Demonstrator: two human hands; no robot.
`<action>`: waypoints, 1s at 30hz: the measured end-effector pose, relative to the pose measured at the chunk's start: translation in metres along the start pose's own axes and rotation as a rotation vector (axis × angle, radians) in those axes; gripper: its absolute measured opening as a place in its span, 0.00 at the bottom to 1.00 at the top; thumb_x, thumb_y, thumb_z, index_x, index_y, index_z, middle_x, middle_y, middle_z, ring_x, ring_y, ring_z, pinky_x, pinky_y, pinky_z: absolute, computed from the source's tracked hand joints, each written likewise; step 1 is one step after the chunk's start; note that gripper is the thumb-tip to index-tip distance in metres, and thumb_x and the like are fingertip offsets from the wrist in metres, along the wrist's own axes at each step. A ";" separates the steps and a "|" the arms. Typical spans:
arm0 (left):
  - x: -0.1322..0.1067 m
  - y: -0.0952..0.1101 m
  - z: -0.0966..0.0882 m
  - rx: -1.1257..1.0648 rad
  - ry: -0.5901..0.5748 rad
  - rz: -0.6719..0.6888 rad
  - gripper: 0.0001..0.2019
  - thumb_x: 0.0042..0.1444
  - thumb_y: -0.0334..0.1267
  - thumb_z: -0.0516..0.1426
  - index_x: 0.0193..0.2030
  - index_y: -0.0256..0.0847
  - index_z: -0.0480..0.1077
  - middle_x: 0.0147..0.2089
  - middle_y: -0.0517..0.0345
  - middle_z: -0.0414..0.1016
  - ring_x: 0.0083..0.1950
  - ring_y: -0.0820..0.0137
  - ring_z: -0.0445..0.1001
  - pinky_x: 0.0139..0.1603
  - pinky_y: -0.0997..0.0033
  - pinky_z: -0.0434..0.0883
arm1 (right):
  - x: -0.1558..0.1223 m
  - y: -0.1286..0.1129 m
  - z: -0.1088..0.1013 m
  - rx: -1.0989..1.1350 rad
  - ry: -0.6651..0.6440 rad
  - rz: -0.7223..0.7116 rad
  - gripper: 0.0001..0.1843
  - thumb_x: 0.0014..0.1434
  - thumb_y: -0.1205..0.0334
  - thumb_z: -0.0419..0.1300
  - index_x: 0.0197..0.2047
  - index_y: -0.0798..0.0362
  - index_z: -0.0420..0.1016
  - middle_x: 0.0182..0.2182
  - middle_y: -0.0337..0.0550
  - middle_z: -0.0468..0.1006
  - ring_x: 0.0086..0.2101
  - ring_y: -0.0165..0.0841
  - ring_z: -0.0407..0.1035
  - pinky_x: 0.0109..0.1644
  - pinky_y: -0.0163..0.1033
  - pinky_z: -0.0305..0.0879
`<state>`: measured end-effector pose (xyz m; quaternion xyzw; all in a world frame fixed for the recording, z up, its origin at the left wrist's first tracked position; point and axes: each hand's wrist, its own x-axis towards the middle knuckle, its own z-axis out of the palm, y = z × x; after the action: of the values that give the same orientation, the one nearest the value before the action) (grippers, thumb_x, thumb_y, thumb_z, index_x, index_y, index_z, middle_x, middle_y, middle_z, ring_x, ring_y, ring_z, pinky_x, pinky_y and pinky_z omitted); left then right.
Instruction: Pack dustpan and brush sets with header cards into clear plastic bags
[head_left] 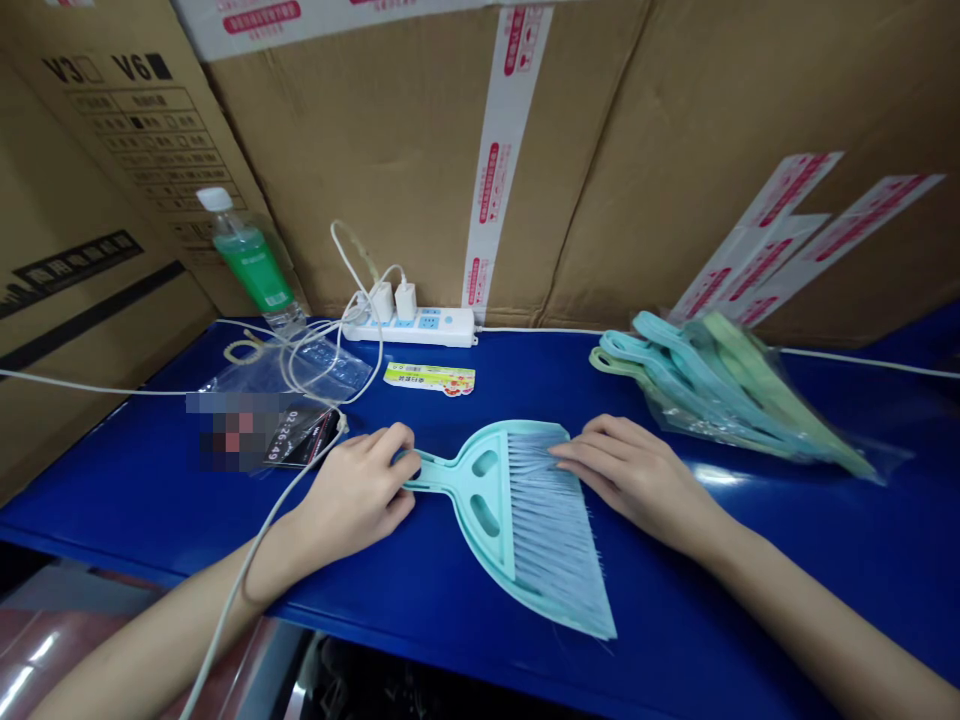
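Note:
A small light teal brush point(525, 510) lies nested in a matching dustpan on the blue table point(750, 560), handle pointing left. My left hand point(360, 490) is closed around the handle end. My right hand point(637, 480) rests with fingers stretched out flat on the top edge of the bristles. Both forearms reach in from the near edge.
A bag of teal and green brush sets point(720, 390) lies at the right. A power strip with chargers point(412, 322), a green-labelled bottle point(251, 262), a phone point(300, 435) on a clear bag, a small printed card point(430, 378) and white cables sit behind. Cardboard boxes wall the back.

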<state>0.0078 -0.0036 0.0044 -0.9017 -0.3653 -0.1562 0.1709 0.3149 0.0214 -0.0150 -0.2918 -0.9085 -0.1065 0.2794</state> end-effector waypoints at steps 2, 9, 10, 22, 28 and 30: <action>0.000 0.000 0.000 0.002 -0.003 0.002 0.04 0.49 0.27 0.55 0.30 0.39 0.67 0.38 0.55 0.69 0.30 0.69 0.71 0.28 0.71 0.69 | -0.001 0.001 0.000 0.002 -0.002 0.002 0.12 0.68 0.67 0.52 0.37 0.55 0.76 0.28 0.43 0.79 0.31 0.34 0.68 0.34 0.38 0.65; 0.000 0.000 -0.001 0.006 -0.003 -0.005 0.04 0.49 0.27 0.55 0.30 0.39 0.67 0.38 0.55 0.70 0.30 0.70 0.71 0.28 0.71 0.69 | -0.001 0.001 0.000 -0.012 -0.024 0.007 0.15 0.68 0.67 0.51 0.36 0.53 0.78 0.27 0.42 0.79 0.30 0.33 0.68 0.33 0.38 0.64; 0.000 0.000 -0.001 0.004 -0.004 -0.006 0.04 0.50 0.27 0.55 0.30 0.39 0.67 0.38 0.55 0.70 0.30 0.70 0.71 0.28 0.71 0.69 | -0.001 0.001 -0.001 -0.015 -0.027 0.006 0.15 0.68 0.67 0.51 0.36 0.53 0.78 0.27 0.42 0.79 0.30 0.33 0.68 0.33 0.38 0.64; 0.002 0.000 -0.002 0.010 0.014 -0.012 0.04 0.47 0.27 0.56 0.29 0.39 0.67 0.37 0.55 0.70 0.29 0.69 0.71 0.26 0.70 0.68 | 0.001 0.002 -0.005 -0.003 -0.031 -0.017 0.17 0.67 0.72 0.49 0.39 0.53 0.79 0.28 0.43 0.80 0.30 0.34 0.69 0.32 0.38 0.67; 0.001 0.000 -0.001 0.006 0.003 -0.013 0.04 0.48 0.27 0.56 0.29 0.39 0.67 0.37 0.55 0.70 0.29 0.69 0.71 0.27 0.70 0.68 | 0.000 0.004 -0.005 -0.004 -0.042 -0.020 0.18 0.67 0.74 0.47 0.40 0.54 0.78 0.29 0.44 0.80 0.31 0.34 0.70 0.33 0.38 0.68; 0.000 0.000 -0.001 0.005 -0.005 -0.017 0.04 0.48 0.27 0.56 0.29 0.39 0.67 0.38 0.55 0.70 0.29 0.69 0.71 0.27 0.70 0.68 | 0.000 0.004 -0.005 -0.001 -0.055 -0.009 0.18 0.67 0.73 0.48 0.40 0.54 0.79 0.30 0.44 0.80 0.31 0.34 0.70 0.33 0.39 0.68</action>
<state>0.0079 -0.0042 0.0056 -0.8986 -0.3735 -0.1547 0.1708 0.3194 0.0223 -0.0108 -0.2905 -0.9172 -0.1002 0.2535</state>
